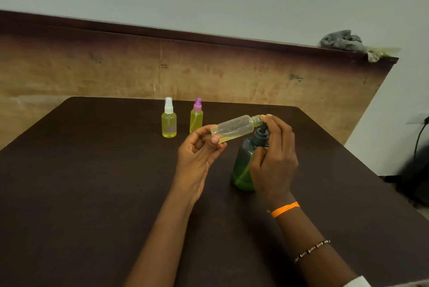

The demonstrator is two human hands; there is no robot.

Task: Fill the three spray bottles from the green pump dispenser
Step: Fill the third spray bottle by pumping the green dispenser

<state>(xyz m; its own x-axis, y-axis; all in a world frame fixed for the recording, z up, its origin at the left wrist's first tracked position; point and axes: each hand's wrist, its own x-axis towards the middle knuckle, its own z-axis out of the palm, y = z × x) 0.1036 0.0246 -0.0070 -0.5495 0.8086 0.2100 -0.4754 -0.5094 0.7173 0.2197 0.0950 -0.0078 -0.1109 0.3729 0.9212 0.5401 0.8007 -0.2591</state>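
While the left hand (199,147) pinches the uncapped spray bottle (234,128) by its base, tilted neck-first toward the green pump dispenser (243,165), the right hand (274,154) curls over the pump; keep neck under spout, press slowly.

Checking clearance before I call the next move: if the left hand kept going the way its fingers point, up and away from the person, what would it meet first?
Probably the pink-capped spray bottle, standing just beyond the left hand and the uncapped bottle it holds. Depth is unclear from one view, so it might pass beside it.
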